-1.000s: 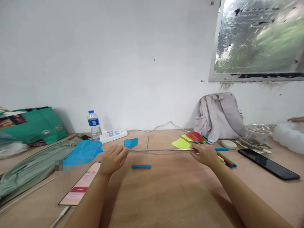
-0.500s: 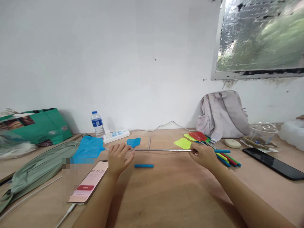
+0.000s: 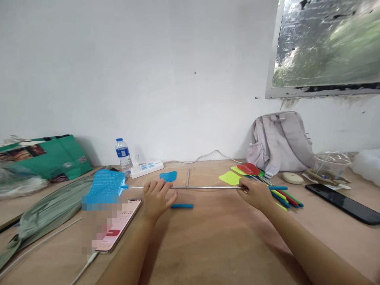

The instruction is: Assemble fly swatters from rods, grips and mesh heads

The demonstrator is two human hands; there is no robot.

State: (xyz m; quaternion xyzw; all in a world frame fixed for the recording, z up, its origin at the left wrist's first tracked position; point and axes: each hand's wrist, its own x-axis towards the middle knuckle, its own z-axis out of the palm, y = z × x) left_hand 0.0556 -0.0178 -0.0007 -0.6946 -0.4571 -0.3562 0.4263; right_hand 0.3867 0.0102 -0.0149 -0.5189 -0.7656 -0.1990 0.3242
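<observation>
A blue fly swatter [image 3: 108, 184] with a thin metal rod stretches level across the view, held in both hands. My left hand [image 3: 157, 200] is closed round the rod a little right of the blue head. At the other end my right hand [image 3: 253, 194] grips the rod, and the blue handle sticks out to its right. Just below the rod lies a loose blue handle [image 3: 184, 206], partly behind my left hand. Beyond the rod are a loose blue swatter head [image 3: 168, 176] and a short metal rod [image 3: 187, 177]. A yellow swatter head [image 3: 229, 178] lies near my right hand.
More swatters, with a red head [image 3: 248, 169] and coloured handles [image 3: 292, 200], lie at right. Around the table are a phone [image 3: 123, 225], black phone [image 3: 342, 202], power strip [image 3: 147, 169], water bottle [image 3: 123, 155], green bag [image 3: 59, 156], backpack [image 3: 280, 142] and plastic cup [image 3: 331, 164].
My left hand has slid right along the rod, farther from the blue head. The right hand keeps its grip. The view has shifted slightly.
</observation>
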